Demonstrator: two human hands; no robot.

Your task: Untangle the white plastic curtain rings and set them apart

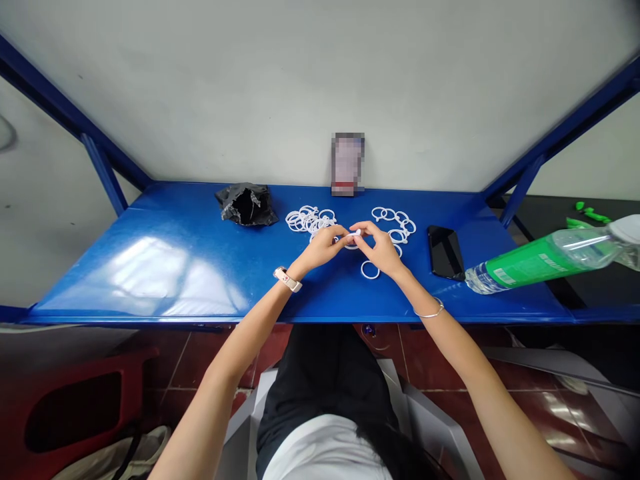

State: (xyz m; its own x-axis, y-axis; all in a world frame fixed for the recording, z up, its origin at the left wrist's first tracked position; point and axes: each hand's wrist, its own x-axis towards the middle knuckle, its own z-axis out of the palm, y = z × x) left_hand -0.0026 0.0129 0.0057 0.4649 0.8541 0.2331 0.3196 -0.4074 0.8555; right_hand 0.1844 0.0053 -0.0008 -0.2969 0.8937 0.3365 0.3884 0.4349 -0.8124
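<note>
White ring (353, 234) (probably light, stiff) sat in 2 pinches, left hand (326, 245) and right hand (383, 249); its rim seemed the surest hold.

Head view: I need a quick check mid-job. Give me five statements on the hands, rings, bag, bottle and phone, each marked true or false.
1. The left hand and the right hand meet at a white ring. True.
2. The bag lies right of the phone. False: the black bag lies left of the ring pile.
3. A pale band circles the left wrist. True.
4. The bottle's label is red. False: the bottle has a green label.
5. The black phone lies on the table, right of the right hand. True.
</note>
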